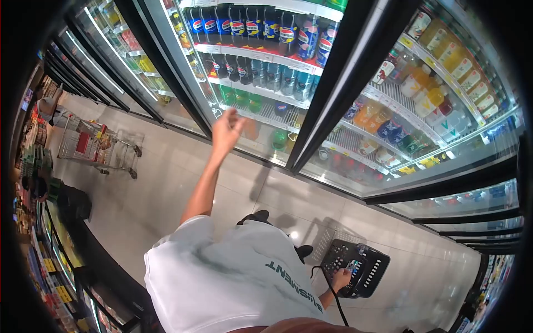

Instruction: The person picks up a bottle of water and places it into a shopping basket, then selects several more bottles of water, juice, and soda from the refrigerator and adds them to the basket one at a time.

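Observation:
My left hand (pixel 226 135) is raised in front of the glass door of a drinks fridge (pixel 252 50), with its fingers apart and nothing in them. Behind the glass, near its fingertips, stand green bottles (pixel 252 102) on a lower shelf. Rows of dark cola bottles (pixel 237 28) with blue labels fill the shelves above. Down at my side, my right hand (pixel 341 277) is closed around the handle of a black shopping basket (pixel 377 272). Part of the basket is hidden by the hand, and small items show inside it.
To the right, another fridge door covers orange and yellow juice bottles (pixel 425 83). A metal shopping cart (pixel 83 145) stands on the tiled floor at the left, with a person (pixel 53 111) beside it. Low shelving (pixel 53 261) runs along the lower left.

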`<action>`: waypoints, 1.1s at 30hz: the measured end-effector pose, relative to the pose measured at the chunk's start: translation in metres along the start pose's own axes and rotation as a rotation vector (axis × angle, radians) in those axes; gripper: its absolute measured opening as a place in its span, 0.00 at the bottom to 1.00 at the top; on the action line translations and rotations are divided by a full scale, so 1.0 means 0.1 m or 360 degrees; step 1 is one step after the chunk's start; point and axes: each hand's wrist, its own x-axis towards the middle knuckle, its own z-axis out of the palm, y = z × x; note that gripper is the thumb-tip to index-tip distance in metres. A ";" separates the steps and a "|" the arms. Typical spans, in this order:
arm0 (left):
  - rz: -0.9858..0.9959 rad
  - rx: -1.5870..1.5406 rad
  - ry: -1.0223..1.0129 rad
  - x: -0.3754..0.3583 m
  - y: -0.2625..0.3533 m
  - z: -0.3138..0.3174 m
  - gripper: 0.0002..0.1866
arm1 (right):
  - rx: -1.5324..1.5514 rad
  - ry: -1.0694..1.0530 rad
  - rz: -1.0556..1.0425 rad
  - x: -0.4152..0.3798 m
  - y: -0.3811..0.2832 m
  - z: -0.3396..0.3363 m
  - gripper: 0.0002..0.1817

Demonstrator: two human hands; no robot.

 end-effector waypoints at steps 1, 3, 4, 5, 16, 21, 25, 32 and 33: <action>0.0155 0.0153 0.0326 0.44 -0.22 -0.30 0.24 | -0.0109 -0.0007 -0.0027 -0.03 0.36 0.00 0.12; 0.0190 0.0072 0.0876 1.36 -0.40 -0.96 0.29 | -0.0205 0.0012 0.0014 -0.27 0.28 0.05 0.13; 0.0327 0.0242 0.1105 1.77 -0.34 -1.26 0.33 | -0.0201 0.0045 0.0095 -0.57 0.05 -0.01 0.13; 0.0489 0.0554 0.1412 2.13 -0.27 -1.48 0.37 | -0.0197 0.0082 0.0180 -0.86 -0.25 0.00 0.13; 0.0151 0.0364 0.0853 3.70 -0.73 -2.55 0.21 | -0.0252 0.0230 -0.0053 -1.43 -0.56 -0.15 0.13; 0.0101 0.0558 0.0961 3.98 -1.00 -2.59 0.31 | -0.0191 0.0180 -0.0256 -1.87 -0.52 0.00 0.12; 0.0080 0.0732 0.0896 3.68 -0.81 -2.68 0.26 | -0.0156 0.0196 -0.0333 -2.52 -0.61 0.14 0.10; 0.0453 0.0711 0.0900 1.62 -0.38 -3.14 0.20 | 0.0334 -0.0067 -0.0250 -3.69 -0.73 1.06 0.12; 0.0527 0.0571 0.0824 1.25 -0.24 -3.23 0.19 | 0.0402 -0.0199 -0.0364 -3.88 -0.89 1.24 0.12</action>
